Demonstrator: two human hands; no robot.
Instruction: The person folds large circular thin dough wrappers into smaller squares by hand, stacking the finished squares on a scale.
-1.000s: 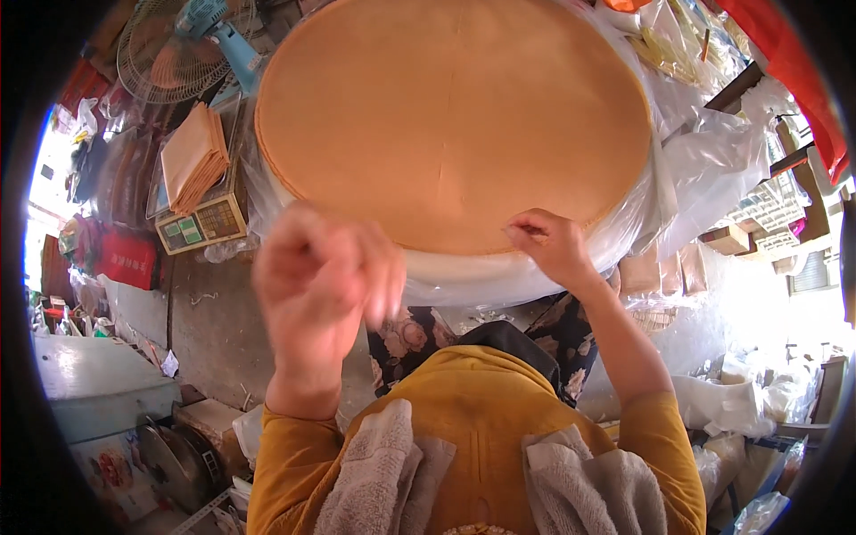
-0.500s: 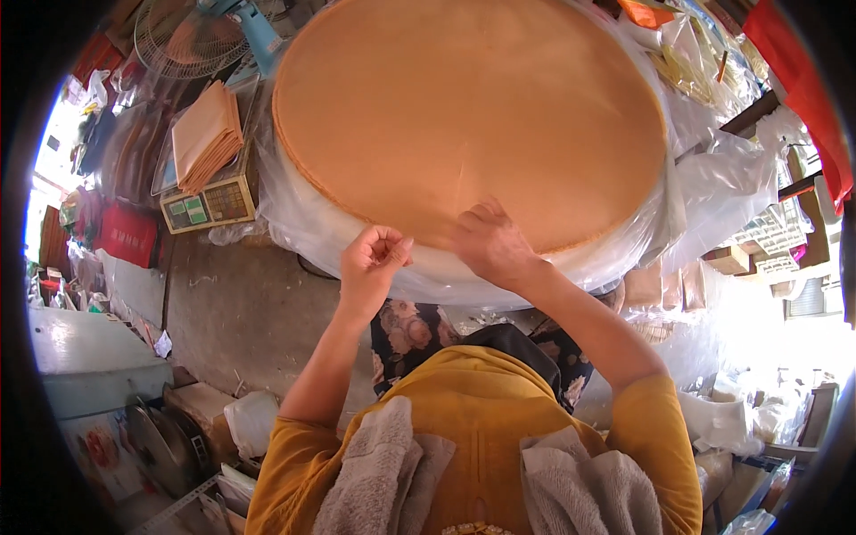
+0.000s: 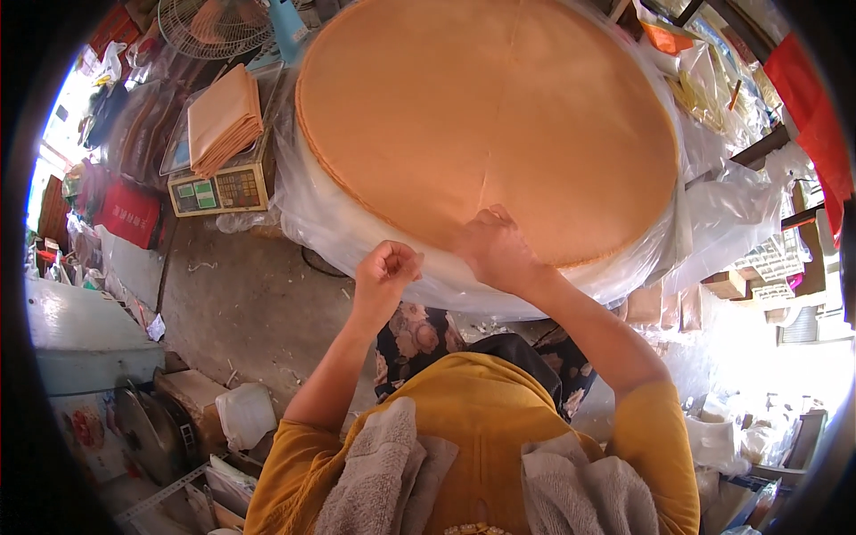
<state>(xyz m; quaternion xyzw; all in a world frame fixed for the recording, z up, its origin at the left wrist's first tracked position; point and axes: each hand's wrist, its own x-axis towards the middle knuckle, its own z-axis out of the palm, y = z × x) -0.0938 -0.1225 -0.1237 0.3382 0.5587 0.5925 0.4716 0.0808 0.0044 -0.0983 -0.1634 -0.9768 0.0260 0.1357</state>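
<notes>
A large round stack of thin orange-brown sheets (image 3: 464, 107) lies in front of me, with a faint crease running away from its near edge. Over that edge, at the lower end of the crease, is my right hand (image 3: 505, 254), its fingers bent down and drawn together; what they pinch is hidden, and the fingertips are slightly blurred. My left hand (image 3: 383, 275) hovers just off the near left rim, fingers curled and thumb pressed to the forefinger. Anything inside that grip is too small to make out.
Clear plastic sheeting (image 3: 343, 223) hangs around the stack's rim. On the left, folded brown sheets (image 3: 225, 120) rest on a digital scale (image 3: 223, 190), with a fan (image 3: 214, 25) behind. Bags and a red cloth (image 3: 807, 116) are at the right. A white plastic jug (image 3: 246, 415) stands lower left.
The view has shifted a little, so the stack and scale sit slightly further right. The crease shows more plainly. Both hands keep nearly the same closed poses near the edge.
</notes>
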